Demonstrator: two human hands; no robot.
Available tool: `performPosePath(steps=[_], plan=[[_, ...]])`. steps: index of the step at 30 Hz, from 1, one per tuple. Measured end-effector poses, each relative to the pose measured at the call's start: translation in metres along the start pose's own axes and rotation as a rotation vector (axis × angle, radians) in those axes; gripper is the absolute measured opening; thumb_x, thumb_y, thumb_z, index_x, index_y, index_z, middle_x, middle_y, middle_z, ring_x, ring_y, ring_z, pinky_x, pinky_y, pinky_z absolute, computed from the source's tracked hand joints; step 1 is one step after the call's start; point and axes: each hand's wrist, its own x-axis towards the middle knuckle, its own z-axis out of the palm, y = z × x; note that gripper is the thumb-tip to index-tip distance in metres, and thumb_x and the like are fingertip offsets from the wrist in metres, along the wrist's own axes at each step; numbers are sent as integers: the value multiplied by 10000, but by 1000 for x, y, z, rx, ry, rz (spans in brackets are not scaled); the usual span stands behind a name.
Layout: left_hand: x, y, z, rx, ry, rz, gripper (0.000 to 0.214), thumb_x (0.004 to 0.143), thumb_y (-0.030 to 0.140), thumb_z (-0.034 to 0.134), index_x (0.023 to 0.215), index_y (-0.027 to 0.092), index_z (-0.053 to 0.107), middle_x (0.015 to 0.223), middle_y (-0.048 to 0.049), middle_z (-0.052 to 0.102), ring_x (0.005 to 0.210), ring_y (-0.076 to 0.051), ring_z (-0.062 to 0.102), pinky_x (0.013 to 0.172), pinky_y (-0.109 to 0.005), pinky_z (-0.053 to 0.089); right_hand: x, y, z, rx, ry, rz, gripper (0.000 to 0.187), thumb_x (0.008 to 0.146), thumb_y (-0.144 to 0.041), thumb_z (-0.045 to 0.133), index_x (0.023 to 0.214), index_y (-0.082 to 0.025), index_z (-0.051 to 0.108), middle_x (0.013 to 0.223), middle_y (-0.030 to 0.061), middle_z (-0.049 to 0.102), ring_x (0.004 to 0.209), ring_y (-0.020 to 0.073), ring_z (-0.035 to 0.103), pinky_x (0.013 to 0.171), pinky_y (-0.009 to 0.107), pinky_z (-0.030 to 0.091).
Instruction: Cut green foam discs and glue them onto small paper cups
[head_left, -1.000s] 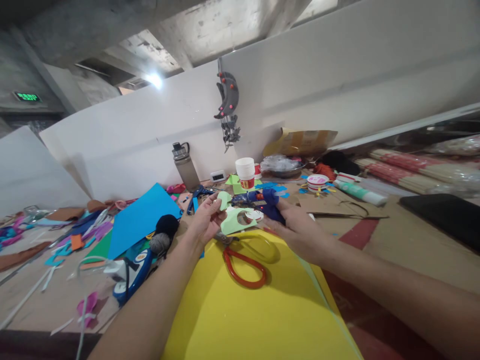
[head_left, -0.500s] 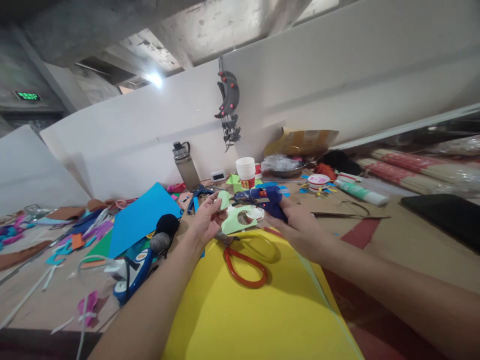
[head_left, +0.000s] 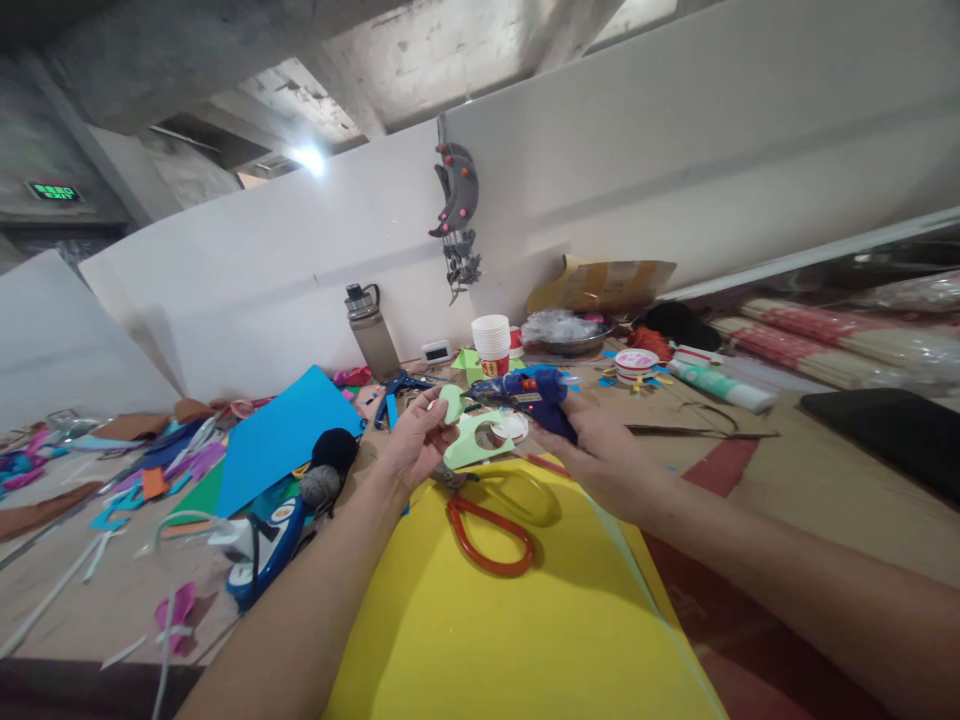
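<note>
My left hand (head_left: pixel 412 443) pinches a small light green foam piece (head_left: pixel 451 403) between thumb and fingers, raised over the table. My right hand (head_left: pixel 594 446) is closed around a blue hot glue gun (head_left: pixel 528 392), whose nozzle points left at the green piece. Just below the two hands lies a larger light green foam cut-out with a hole (head_left: pixel 478 442) and a roll of white tape (head_left: pixel 513 429). Red-handled scissors (head_left: pixel 486 532) rest on the yellow foam sheet (head_left: pixel 517 620) in front of me.
A blue foam sheet (head_left: pixel 279 437), black and grey pompoms (head_left: pixel 330 462) and coloured scraps lie at the left. A water bottle (head_left: pixel 371 332), paper cup (head_left: pixel 490 345), tape box (head_left: pixel 634 364) and glue tube (head_left: pixel 716 385) stand further back. A white board wall (head_left: pixel 637 150) closes off the rear.
My right hand has lifted the glue gun and swung its nozzle left toward the green piece. My left hand has raised the piece slightly to meet it.
</note>
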Motion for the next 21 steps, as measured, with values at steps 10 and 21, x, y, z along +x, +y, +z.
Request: performPosePath(steps=[10, 21], plan=[[-2, -1, 4, 40, -19, -21, 372, 624, 159, 808, 944, 160, 619, 751, 21, 595, 579, -54, 526, 464, -158, 393, 1, 0, -2, 2, -1, -9, 376, 898, -370, 455, 1200, -156, 522, 1098, 122, 655, 989, 280, 601, 856, 403, 453], [1, 2, 0, 15, 34, 24, 378, 638, 158, 799, 965, 173, 610, 715, 28, 583, 555, -59, 515, 469, -170, 396, -1, -9, -3, -23, -18, 14, 266, 893, -375, 462, 1027, -166, 559, 941, 108, 677, 854, 261, 612, 747, 370, 459]])
